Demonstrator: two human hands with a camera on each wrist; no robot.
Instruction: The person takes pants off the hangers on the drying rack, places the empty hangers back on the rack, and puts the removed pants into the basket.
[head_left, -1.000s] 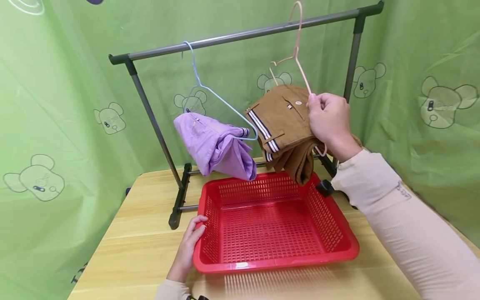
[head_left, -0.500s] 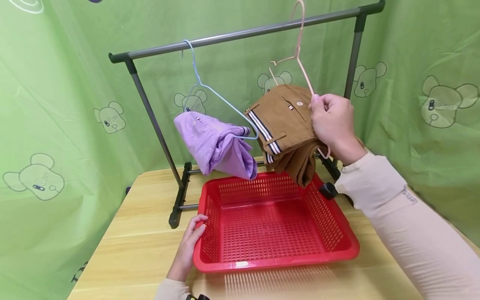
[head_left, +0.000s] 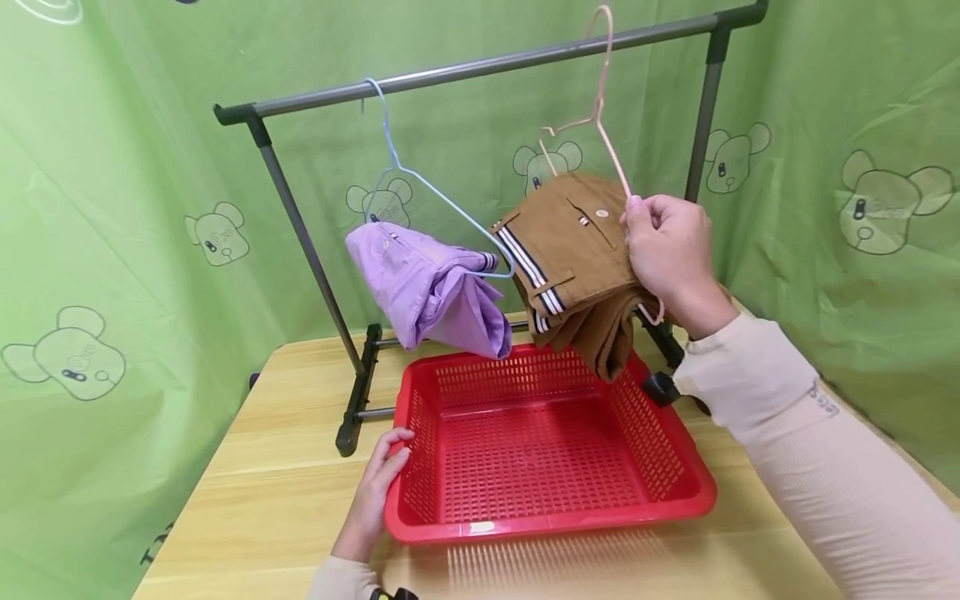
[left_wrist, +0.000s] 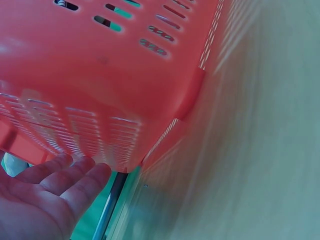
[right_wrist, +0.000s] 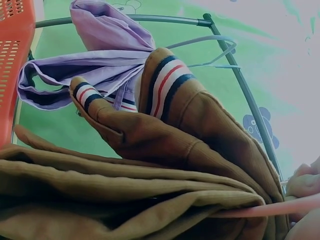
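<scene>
In the head view my right hand [head_left: 670, 250] pinches one sloping arm of a pink hanger [head_left: 602, 100], with thumb uppermost. Folded brown trousers [head_left: 570, 242] with a striped waistband hang over this hanger; its hook arches over the rack's rail [head_left: 487, 65]. Purple trousers [head_left: 427, 283] hang to the left on a blue hanger [head_left: 453, 204]. My left hand [head_left: 371, 492] holds the left rim of a red basket [head_left: 551, 525]. From the left wrist view, several of that hand's fingers [left_wrist: 82, 187] lie against the basket's outer wall. The right fingers are partly hidden behind the hanger.
The rack's dark left foot [head_left: 360, 392] stands on the wooden table [head_left: 262, 467], just left of the basket. Its right post [head_left: 705, 125] rises behind my right hand. A green curtain [head_left: 135, 208] with mouse drawings surrounds the table. The basket's inside holds nothing.
My right hand has shifted slightly right and down, bringing the pink hanger and brown trousers along. The hanger's hook has moved a little right along the rail. My left hand stays at the basket.
</scene>
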